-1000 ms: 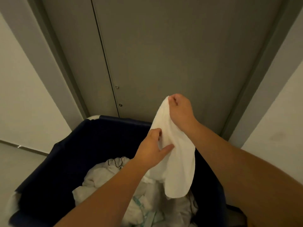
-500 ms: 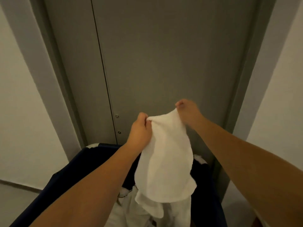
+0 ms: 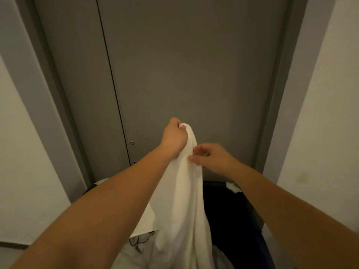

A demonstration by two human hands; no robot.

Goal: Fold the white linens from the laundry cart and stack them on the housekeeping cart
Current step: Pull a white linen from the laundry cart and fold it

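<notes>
While hanging down centre of frame, white linen [image 3: 184,200] is dangling in front of dark blue laundry cart [image 3: 235,220] at lower right. Left grip [image 3: 173,136] is clenching bunched top of linen, fingers curled round it. Right grip [image 3: 211,158], just below and right, is pinching linen's edge. More white laundry [image 3: 124,257] is lying at bottom. Grey door [image 3: 194,65] is filling background.

We see the left hand [image 3: 174,135] and right hand [image 3: 211,157] bare, and both forearms [image 3: 108,206] bare too (wrists included), right up to the near edge of view.
</notes>
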